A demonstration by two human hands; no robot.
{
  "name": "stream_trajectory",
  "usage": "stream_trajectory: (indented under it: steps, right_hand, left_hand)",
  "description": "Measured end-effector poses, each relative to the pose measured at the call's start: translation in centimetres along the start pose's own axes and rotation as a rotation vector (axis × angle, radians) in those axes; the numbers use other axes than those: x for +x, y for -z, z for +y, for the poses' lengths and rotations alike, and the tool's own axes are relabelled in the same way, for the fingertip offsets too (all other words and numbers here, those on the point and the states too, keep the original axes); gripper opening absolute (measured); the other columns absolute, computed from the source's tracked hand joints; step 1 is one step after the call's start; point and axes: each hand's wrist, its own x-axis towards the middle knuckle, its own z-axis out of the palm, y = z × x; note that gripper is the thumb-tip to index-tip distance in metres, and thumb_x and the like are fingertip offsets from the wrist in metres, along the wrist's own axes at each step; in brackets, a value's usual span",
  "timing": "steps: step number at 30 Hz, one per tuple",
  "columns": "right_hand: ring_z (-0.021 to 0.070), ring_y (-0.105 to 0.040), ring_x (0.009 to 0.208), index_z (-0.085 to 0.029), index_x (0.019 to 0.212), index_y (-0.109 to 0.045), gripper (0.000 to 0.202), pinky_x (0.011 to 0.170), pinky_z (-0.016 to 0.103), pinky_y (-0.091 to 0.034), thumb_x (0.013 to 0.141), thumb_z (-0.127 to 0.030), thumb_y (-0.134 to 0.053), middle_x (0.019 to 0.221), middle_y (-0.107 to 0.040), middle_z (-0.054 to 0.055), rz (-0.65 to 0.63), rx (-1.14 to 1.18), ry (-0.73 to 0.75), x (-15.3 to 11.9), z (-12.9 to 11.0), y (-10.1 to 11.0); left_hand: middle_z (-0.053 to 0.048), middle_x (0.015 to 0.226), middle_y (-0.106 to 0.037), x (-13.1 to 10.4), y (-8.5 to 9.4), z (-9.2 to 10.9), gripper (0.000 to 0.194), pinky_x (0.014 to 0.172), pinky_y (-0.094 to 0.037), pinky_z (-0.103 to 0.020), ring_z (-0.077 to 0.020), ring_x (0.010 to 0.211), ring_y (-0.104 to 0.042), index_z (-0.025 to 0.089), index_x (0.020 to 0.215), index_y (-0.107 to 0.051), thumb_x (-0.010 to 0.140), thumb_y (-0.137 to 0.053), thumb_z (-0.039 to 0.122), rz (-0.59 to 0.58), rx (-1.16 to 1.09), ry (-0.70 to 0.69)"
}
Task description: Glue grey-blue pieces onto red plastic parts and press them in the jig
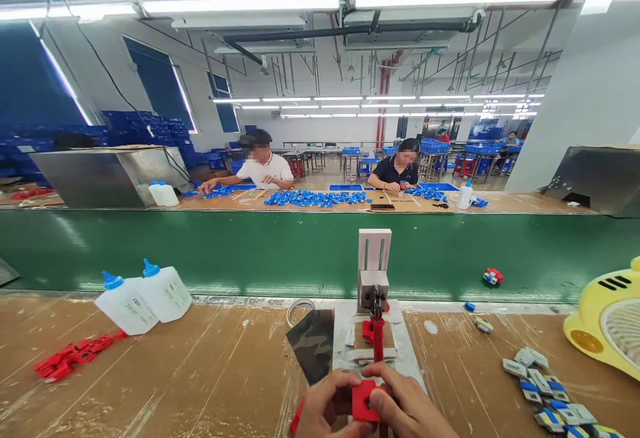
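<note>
At the bottom centre, my left hand (324,403) and my right hand (407,406) grip a small red plastic block (362,403) with a dark hole in its face. The fingers of both hands close on it from either side. Just beyond stands a small hand press (374,285) on a pale base plate, its red handle (379,345) pointing toward me. Another red piece (368,331) sits under the press. Beside my left hand, part of a further red piece (297,417) shows, mostly hidden by the hand.
Left are two white bottles (131,308) with blue caps and a row of red pieces (75,356). Right lie several grey, blue and yellow pieces (543,385) near a yellow fan (610,318). A green conveyor belt (260,251) carries a coloured cube (493,276). Two people sit opposite.
</note>
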Motion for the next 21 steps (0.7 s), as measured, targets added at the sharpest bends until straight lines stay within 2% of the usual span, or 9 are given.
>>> stream_trajectory:
  steps: [2, 5, 7, 9, 12, 15, 18, 19, 21]
  right_hand:
    - [0.0232, -0.062, 0.062, -0.023, 0.113, -0.073, 0.064, 0.066, 0.032, -0.05, 0.093, -0.073, -0.04, 0.061, -0.066, 0.0, 0.14, -0.004, 0.017, 0.3, -0.3, 1.3]
    - [0.0193, -0.054, 0.057, -0.021, 0.102, -0.072, 0.051, 0.058, 0.028, -0.042, 0.092, -0.066, -0.052, 0.057, -0.054, -0.004, 0.322, 0.027, -0.033, 1.2, -0.7, 3.3]
    - [0.0178, -0.051, 0.056, -0.019, 0.101, -0.071, 0.049, 0.055, 0.026, -0.038, 0.082, -0.064, -0.065, 0.057, -0.051, -0.006, 0.262, 0.136, -0.109, 2.2, -1.0, 3.7]
    - [0.0157, -0.048, 0.055, -0.019, 0.095, -0.071, 0.05, 0.053, 0.025, -0.036, 0.073, -0.063, -0.072, 0.058, -0.051, -0.007, 0.133, 0.247, -0.158, 2.9, -1.4, 3.3]
    - [0.0095, -0.033, 0.048, -0.019, 0.075, -0.065, 0.051, 0.047, 0.022, -0.026, 0.071, -0.069, -0.068, 0.058, -0.048, -0.007, 0.023, 0.348, -0.169, 3.1, -2.6, 2.9]
    - [0.0056, -0.013, 0.043, -0.021, 0.063, -0.052, 0.051, 0.044, 0.021, -0.014, 0.069, -0.067, -0.073, 0.047, -0.032, -0.013, -0.076, 0.689, -0.227, 2.5, -4.7, 3.8]
    - [0.0037, -0.011, 0.038, -0.024, 0.048, -0.033, 0.064, 0.039, 0.02, -0.011, 0.066, -0.066, -0.078, 0.039, -0.022, -0.015, -0.184, 1.004, -0.284, 2.7, -7.6, 5.2]
    - [0.0034, -0.012, 0.037, -0.023, 0.047, -0.033, 0.066, 0.038, 0.019, -0.011, 0.065, -0.067, -0.079, 0.038, -0.024, -0.014, -0.209, 1.077, -0.298, 3.0, -8.5, 5.6]
    - [0.0032, -0.016, 0.036, -0.021, 0.052, -0.045, 0.061, 0.036, 0.017, -0.012, 0.062, -0.068, -0.083, 0.037, -0.029, -0.014, -0.241, 1.211, -0.338, 3.8, -10.2, 6.0]
  left_hand:
    - [-0.006, 0.091, -0.082, 1.7, 0.7, 1.1, 0.038, 0.077, -0.06, -0.036, -0.0274, 0.084, -0.077, 0.022, 0.094, -0.074, 0.063, -0.091, 0.039, -0.001, 0.03, 0.115]
    - [-0.006, 0.086, -0.082, 4.8, 2.0, 2.8, 0.026, 0.075, -0.056, -0.033, -0.027, 0.083, -0.076, 0.02, 0.085, -0.068, 0.062, -0.08, 0.026, 0.074, 0.229, 0.17]
    - [-0.004, 0.081, -0.08, 6.6, 2.7, 3.4, 0.021, 0.074, -0.053, -0.032, -0.0258, 0.081, -0.074, 0.021, 0.079, -0.066, 0.06, -0.074, 0.022, 0.097, 0.321, 0.151]
    - [-0.002, 0.074, -0.078, 7.8, 3.0, 3.5, 0.018, 0.073, -0.051, -0.031, -0.0249, 0.077, -0.073, 0.022, 0.075, -0.064, 0.059, -0.072, 0.02, 0.085, 0.356, 0.147]
    - [0.001, 0.068, -0.075, 8.8, 3.0, 2.9, 0.018, 0.067, -0.048, -0.03, -0.0231, 0.07, -0.07, 0.022, 0.071, -0.063, 0.057, -0.07, 0.015, 0.065, 0.413, 0.158]
    - [0.002, 0.069, -0.074, 9.2, 2.7, 2.2, 0.02, 0.062, -0.045, -0.027, -0.0205, 0.067, -0.067, 0.021, 0.072, -0.063, 0.056, -0.069, 0.012, 0.061, 0.455, 0.16]
    - [0.002, 0.071, -0.074, 9.6, 2.0, 1.6, 0.022, 0.057, -0.043, -0.025, -0.0189, 0.064, -0.065, 0.02, 0.075, -0.065, 0.055, -0.07, 0.012, 0.043, 0.475, 0.163]
    - [0.002, 0.07, -0.073, 9.8, 1.7, 1.5, 0.022, 0.056, -0.043, -0.025, -0.0185, 0.063, -0.065, 0.02, 0.075, -0.066, 0.055, -0.071, 0.012, 0.033, 0.477, 0.164]
    - [0.003, 0.068, -0.072, 10.2, 1.0, 1.4, 0.022, 0.056, -0.043, -0.025, -0.0179, 0.062, -0.064, 0.019, 0.077, -0.067, 0.056, -0.072, 0.012, 0.01, 0.472, 0.161]
